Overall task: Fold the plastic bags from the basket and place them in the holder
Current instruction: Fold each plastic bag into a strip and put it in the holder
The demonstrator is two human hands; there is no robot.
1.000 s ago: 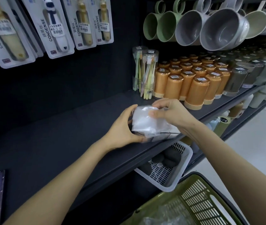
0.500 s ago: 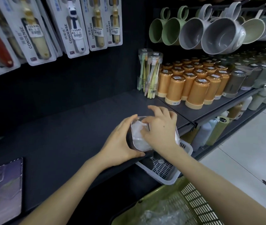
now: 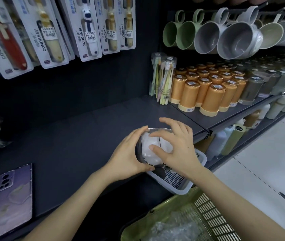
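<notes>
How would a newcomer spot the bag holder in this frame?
Follow the dark shelf to its front edge. There the left hand holds the holder, while the right hand presses white plastic bags into it. Dark-walled and clear-rimmed, it differs from the orange canisters behind.

On the shelf (image 3: 68, 145), left hand (image 3: 127, 153) grips the holder (image 3: 138, 151); right hand (image 3: 178, 148) presses plastic bags (image 3: 147, 145) inside.

The holder (image 3: 138, 151) looked like smoky clear plastic, smooth and shiny, and the bag (image 3: 147, 153) in it was thin milky film, all crinkled. The shelf (image 3: 72, 136) was a flat matt dark board. Near right, the green basket (image 3: 213, 213) was slotted hard plastic with more crumpled glossy film (image 3: 169, 228) inside. The phone (image 3: 15, 192) at near left had a glossy back, and the orange tumblers (image 3: 209, 96) far right looked like smooth shiny plastic.
</notes>
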